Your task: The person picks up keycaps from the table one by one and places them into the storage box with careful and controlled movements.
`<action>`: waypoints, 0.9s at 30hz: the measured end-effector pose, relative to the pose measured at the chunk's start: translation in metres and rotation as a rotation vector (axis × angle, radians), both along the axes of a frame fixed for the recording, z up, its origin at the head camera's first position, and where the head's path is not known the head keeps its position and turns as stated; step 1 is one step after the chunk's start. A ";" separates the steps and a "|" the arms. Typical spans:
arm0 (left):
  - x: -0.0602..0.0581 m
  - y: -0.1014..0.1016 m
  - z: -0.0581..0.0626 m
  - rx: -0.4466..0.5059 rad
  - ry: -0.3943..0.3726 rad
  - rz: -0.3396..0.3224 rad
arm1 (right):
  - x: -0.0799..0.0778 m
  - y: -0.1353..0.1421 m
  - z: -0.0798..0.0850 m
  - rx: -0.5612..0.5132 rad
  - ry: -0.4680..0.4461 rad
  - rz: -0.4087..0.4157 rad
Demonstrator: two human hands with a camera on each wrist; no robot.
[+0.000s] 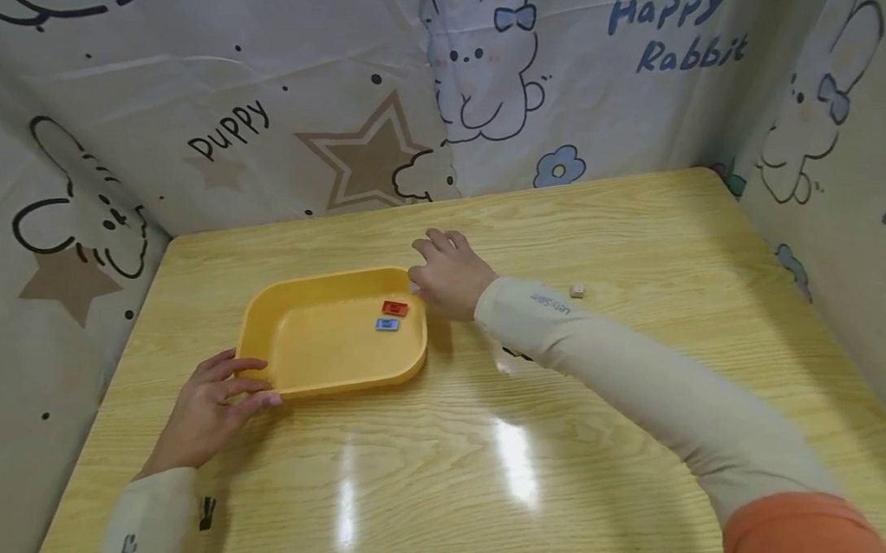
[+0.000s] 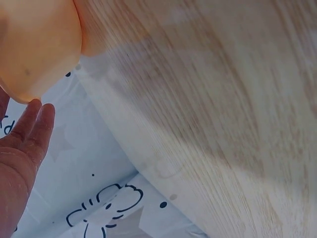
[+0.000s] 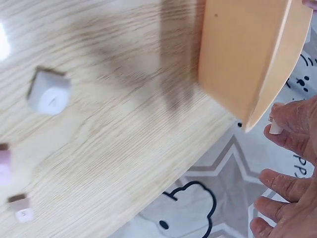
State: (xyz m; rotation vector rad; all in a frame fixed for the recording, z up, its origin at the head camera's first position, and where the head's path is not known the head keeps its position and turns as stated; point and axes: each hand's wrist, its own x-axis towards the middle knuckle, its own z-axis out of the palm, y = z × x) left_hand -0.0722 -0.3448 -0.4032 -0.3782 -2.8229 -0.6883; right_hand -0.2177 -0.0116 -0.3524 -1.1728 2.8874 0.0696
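A shallow yellow tray (image 1: 316,345) stands on the table, and in its right part lie a small red rectangular piece (image 1: 394,308) and a small blue one (image 1: 387,325). My left hand (image 1: 211,407) grips the tray's near left corner, fingers over the rim and thumb low outside. Over the tray's right rim, my right hand (image 1: 450,277) pinches a small whitish piece (image 3: 275,128) between thumb and index finger; its other fingers are spread. What kind of piece it is cannot be made out. In the left wrist view, fingertips (image 2: 34,111) touch the tray's edge.
Right of the tray a small pale block (image 1: 578,291) sits on the wooden table (image 1: 421,479). The right wrist view shows a grey block (image 3: 51,92), a small marked block (image 3: 23,213) and a pinkish one (image 3: 4,166). Printed cloth (image 1: 274,83) walls the table's back and sides.
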 end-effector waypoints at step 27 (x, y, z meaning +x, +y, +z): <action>-0.001 0.001 0.001 -0.032 -0.011 0.018 | 0.002 -0.016 -0.007 0.061 -0.037 -0.015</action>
